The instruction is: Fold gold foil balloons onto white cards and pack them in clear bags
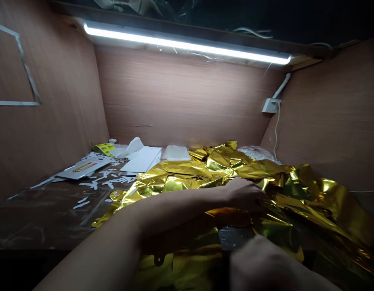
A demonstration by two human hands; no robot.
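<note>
A crumpled sheet of gold metallic foil (205, 173), perhaps a foil balloon, spreads over the middle and right of the tabletop. My left hand (243, 195) lies on the foil at the end of an arm crossing from the lower left. Its fingers are hidden against the creases, so I cannot tell whether they grip it. Near the bottom edge, my right hand (259, 262) is blurred above a lower fold of the same foil. Its fingers cannot be made out.
White letter cut-outs lie on the dark tabletop (38, 214). Behind them are a white card (141, 159), a clear plastic packet (176, 153) and a yellow printed sheet (104, 149). Laminated wooden walls enclose the table on three sides, with an LED tube light (187, 43) above.
</note>
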